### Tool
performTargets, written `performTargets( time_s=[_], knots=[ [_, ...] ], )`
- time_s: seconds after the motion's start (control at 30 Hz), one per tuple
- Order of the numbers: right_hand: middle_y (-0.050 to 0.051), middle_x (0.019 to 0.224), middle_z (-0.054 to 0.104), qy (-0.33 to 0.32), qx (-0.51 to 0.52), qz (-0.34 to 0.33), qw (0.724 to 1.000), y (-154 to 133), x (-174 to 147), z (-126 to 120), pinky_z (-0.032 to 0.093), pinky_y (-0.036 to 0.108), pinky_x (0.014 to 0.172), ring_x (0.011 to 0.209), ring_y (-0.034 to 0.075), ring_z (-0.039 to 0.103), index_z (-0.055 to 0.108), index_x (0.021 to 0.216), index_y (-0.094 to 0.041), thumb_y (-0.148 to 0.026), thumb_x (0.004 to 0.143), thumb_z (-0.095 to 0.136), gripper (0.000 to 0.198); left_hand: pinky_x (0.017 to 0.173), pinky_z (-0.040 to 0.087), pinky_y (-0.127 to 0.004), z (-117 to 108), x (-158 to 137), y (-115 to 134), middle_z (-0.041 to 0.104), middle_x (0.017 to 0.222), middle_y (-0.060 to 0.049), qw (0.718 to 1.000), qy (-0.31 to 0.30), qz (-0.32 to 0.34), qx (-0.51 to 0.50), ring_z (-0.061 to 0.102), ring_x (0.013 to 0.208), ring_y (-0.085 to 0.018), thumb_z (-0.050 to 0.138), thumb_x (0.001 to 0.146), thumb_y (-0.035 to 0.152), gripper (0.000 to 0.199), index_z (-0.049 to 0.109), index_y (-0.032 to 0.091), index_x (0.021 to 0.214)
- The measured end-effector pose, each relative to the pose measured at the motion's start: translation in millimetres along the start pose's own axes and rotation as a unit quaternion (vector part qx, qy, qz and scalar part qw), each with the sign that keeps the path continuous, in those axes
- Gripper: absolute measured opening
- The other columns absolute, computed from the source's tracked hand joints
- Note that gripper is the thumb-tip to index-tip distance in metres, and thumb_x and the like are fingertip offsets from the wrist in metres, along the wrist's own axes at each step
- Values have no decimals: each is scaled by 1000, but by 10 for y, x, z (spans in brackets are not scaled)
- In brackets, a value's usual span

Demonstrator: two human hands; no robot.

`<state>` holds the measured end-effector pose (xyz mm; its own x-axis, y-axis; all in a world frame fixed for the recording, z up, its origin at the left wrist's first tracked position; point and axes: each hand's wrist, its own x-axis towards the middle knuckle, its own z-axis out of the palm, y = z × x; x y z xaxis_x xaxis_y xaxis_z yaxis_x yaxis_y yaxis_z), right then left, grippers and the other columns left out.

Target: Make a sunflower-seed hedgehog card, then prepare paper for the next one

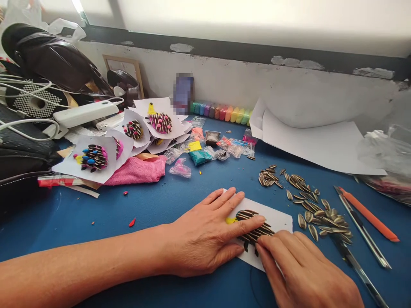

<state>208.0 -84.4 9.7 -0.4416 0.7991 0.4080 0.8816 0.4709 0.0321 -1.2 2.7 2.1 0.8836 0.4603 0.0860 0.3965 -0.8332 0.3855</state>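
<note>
My left hand [205, 233] lies flat with fingers spread on a white paper sheet [281, 216], its index finger across a hedgehog figure [253, 231]. The figure has a yellow snout, small dark feet and a back of striped sunflower seeds. My right hand [308, 269] has thumb and index finger pinched together at the figure's right edge; whatever lies between the fingertips is hidden. A loose pile of sunflower seeds [330, 220] is scattered to the right of the sheet, with a smaller heap [269, 177] behind it.
Pens [362, 226] and an orange tool [369, 214] lie at right. Small clay bags [201, 156] and a clay row [224, 113] sit behind. Finished hedgehog cards [93, 160] rest near a pink cloth [136, 170]. Blank paper [317, 145] leans at the wall.
</note>
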Motion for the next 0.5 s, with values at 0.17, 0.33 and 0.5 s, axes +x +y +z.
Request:
performTargets(
  time_s=[0.17,0.33,0.5],
  knots=[
    [2,73,63,8,1,-4,1000,-5,25,15,42,30,68,68,16,58,64,87,-21,-23,100,48,20,121,21,-55,12,-1,-1,26,162,-17,1000,4,2,-6,15,152,-32,42,101,41,56,28,32,155],
    [2,79,68,69,-38,36,996,177,19,-143,44,29,71,71,16,64,61,98,-19,-28,99,52,12,121,21,-56,16,1,-5,21,163,-17,1000,4,3,-16,14,152,-34,45,100,43,62,23,29,157],
    [4,94,72,18,-123,126,984,603,-99,-219,47,33,57,74,19,69,67,100,-24,-45,104,31,42,125,14,-48,-1,5,0,19,163,-18,999,-20,-21,-33,11,153,-30,44,99,45,75,15,7,157]
  ],
)
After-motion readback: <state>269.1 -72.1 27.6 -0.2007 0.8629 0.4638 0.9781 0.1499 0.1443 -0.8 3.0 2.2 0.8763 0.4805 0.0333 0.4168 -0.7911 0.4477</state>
